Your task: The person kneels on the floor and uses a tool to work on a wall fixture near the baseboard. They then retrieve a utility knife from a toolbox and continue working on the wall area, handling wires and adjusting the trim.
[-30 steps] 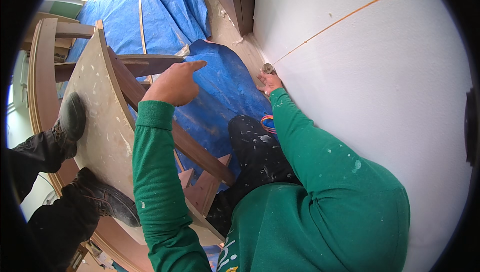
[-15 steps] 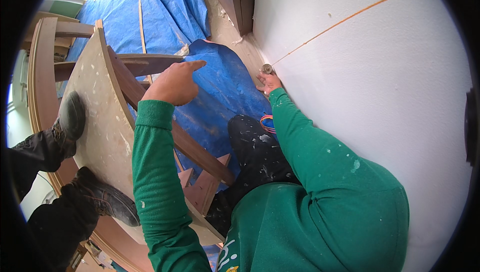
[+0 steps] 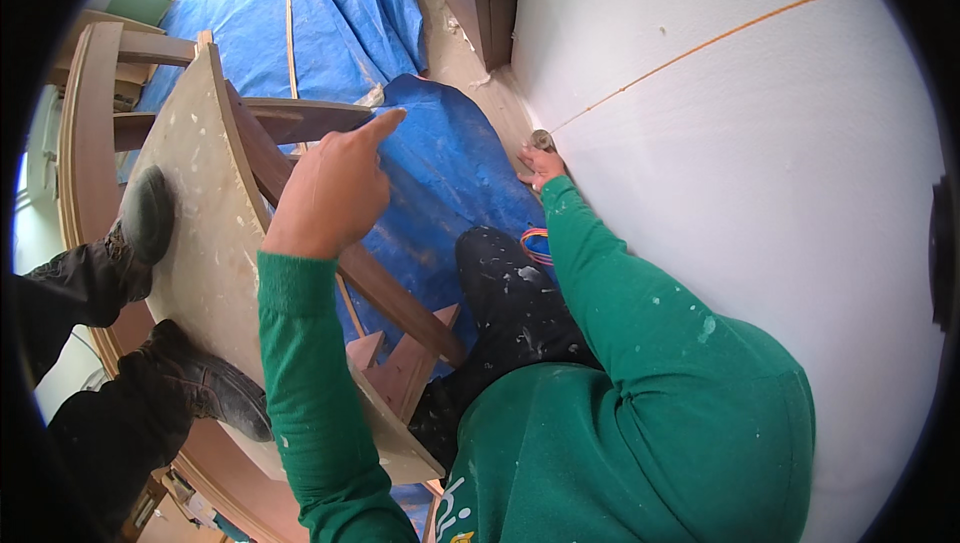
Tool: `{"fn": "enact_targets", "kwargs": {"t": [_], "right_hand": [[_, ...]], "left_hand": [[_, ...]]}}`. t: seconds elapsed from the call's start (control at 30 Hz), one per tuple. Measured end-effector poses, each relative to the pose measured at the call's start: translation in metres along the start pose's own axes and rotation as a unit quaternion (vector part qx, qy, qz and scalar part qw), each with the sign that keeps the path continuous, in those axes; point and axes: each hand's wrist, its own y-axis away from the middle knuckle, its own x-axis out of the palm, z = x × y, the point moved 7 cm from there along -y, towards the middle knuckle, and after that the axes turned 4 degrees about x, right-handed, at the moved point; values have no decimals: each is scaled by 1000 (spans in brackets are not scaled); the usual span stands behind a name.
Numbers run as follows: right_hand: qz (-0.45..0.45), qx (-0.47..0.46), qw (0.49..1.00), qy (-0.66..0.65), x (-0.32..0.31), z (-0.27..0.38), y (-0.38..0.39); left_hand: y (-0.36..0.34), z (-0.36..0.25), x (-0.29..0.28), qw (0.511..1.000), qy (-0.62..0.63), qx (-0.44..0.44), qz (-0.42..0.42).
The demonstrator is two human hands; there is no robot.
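Observation:
An orange string (image 3: 715,38) runs along the white wall to a round metal plumb bob (image 3: 541,139) low by the wall's foot. My right hand (image 3: 545,169) is at the bob, its fingers closed against it; the far side of the grip is hidden. On the left, my left hand (image 3: 332,188) is raised in the air with its index finger stretched out and the other fingers curled. It holds nothing. Below it lies a curved wooden tread (image 3: 205,183) with pale paint marks.
Another person's dark boots (image 3: 205,383) stand on the tread at left. Blue tarp (image 3: 440,158) covers the floor, with a coil of coloured cord (image 3: 536,246) by my knee. Wooden stair boards (image 3: 400,313) lie below me, and a brown wooden post (image 3: 490,3) stands by the wall.
My left hand has come slightly nearer and lower, its finger now angled more upward. My right hand stays at the plumb bob; the view has shifted a little.

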Motion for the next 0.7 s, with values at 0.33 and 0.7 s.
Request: {"fn": "enact_targets", "kwargs": {"t": [0.33,0.7], "right_hand": [[-141,-97,964,202,-32,-6,-48],[-296,-2,836,462,21,-19,48]], "left_hand": [[50,-20,-32,989,29,21,-142],[69,-110,-107,979,12,177,-98]]}}
